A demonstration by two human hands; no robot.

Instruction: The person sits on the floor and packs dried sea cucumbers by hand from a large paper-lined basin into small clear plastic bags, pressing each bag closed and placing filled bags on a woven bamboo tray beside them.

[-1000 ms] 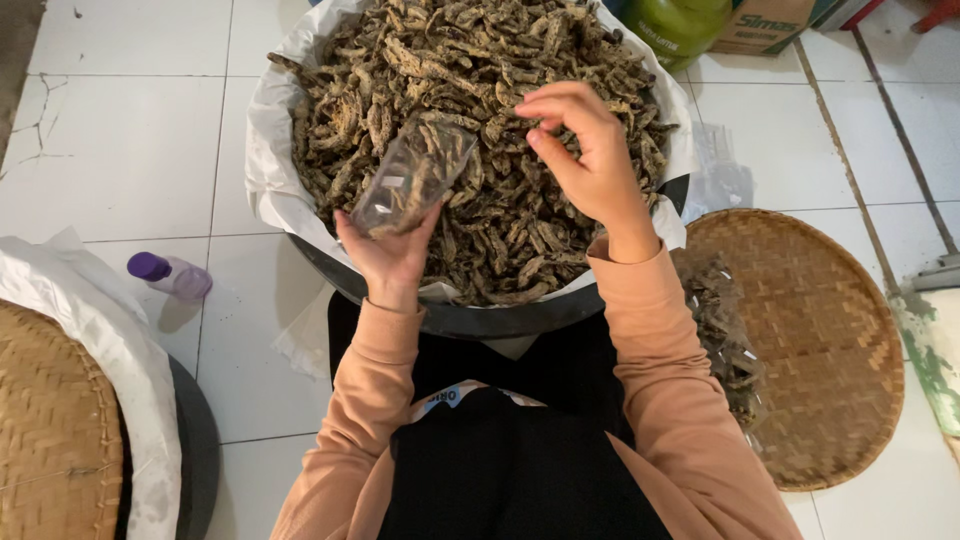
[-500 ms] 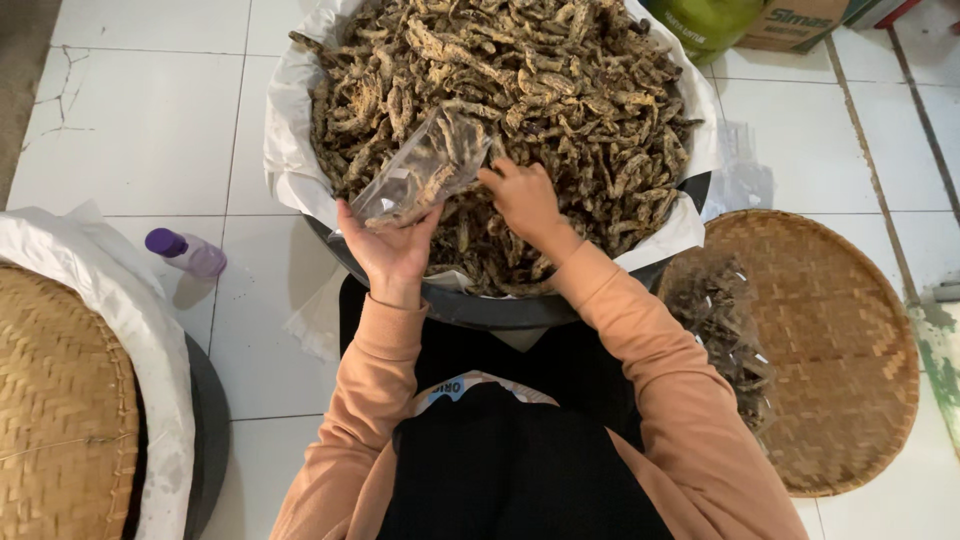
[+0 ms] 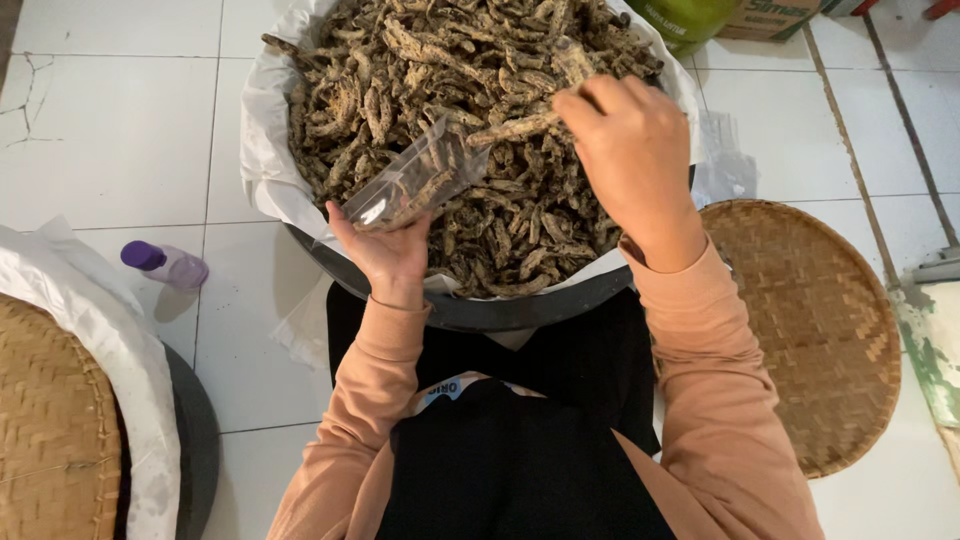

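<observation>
My left hand [image 3: 385,250] grips a small clear plastic pouch [image 3: 415,182], partly filled, tilted over the big dark round basin [image 3: 500,310] lined with white paper and heaped with brown dried fish strips [image 3: 450,90]. My right hand [image 3: 630,140] pinches one strip at the pouch's mouth. A round woven bamboo tray [image 3: 820,330] lies on the white tiled floor [image 3: 110,130] beside a purple-capped bottle [image 3: 165,265].
</observation>
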